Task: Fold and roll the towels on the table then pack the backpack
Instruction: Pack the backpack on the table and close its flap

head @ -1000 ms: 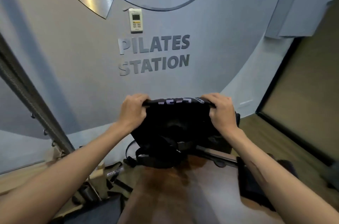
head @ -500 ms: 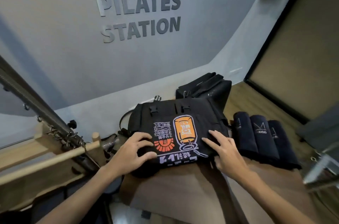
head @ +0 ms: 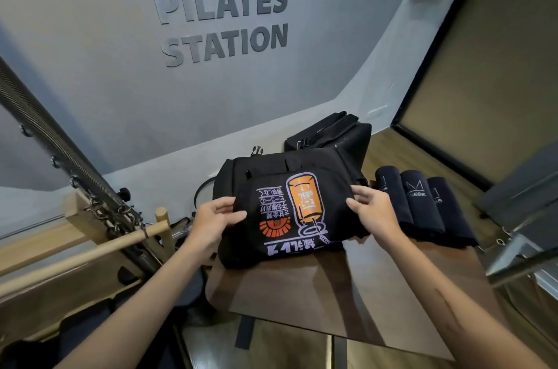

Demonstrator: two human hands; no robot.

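Both hands pinch the backpack's printed flap (head: 290,211) mid-frame: left hand (head: 213,222), right hand (head: 376,211). Rolled towels (head: 422,205) lie right of it.

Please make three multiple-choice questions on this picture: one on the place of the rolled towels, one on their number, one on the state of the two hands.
1. Where do the rolled towels lie?
A. right of the backpack
B. on the backpack
C. left of it

2. How many rolled towels show?
A. one
B. three
C. five

3. What do the hands do?
A. hang idle
B. hold a towel
C. grip the backpack's flap

Key: 1 A, they lie on the table at the right side of the backpack. 2 B, three dark rolls lie side by side. 3 C, the left hand and the right hand pinch the printed flap's edges.
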